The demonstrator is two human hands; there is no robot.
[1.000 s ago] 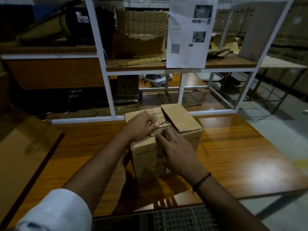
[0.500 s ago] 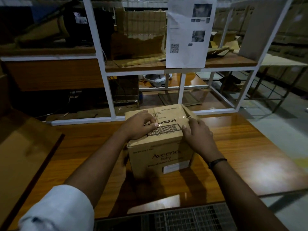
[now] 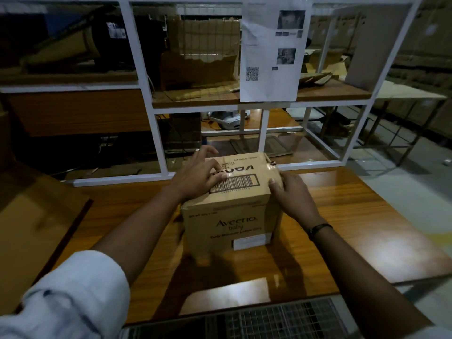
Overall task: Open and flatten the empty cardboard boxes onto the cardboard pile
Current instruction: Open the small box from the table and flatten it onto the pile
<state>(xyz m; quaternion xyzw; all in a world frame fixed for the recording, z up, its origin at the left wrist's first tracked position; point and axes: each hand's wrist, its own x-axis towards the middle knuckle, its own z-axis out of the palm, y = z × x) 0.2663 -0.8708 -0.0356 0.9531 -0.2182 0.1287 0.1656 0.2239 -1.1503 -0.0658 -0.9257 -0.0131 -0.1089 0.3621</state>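
Standing upright near the middle of a glossy wooden table (image 3: 354,216), the cardboard box (image 3: 232,216) has its top flaps folded shut; a barcode label and upside-down lettering show on the top, and "Aveeno baby" is printed on the side facing the camera, above a small white label; the left hand (image 3: 198,178) lies palm-down on the left part of the top, fingers spread and flat, their tips beside the barcode, pressing on the flap rather than closed around anything; the right hand (image 3: 292,194) is against the box's right side at the upper edge, its fingers loosely curled and its thumb resting on the top corner, touching the cardboard but not clamped around it; a dark band (image 3: 319,230) sits on the right wrist, and a pale sleeve (image 3: 73,294) covers the left upper arm; beyond the table stands a white metal shelf frame (image 3: 159,133) with a printed paper sheet (image 3: 271,50) hanging from it, a QR code on it; flattened cardboard pieces (image 3: 203,59) sit on the shelf behind the frame; a large brown board (image 3: 31,228) lies at the far left.
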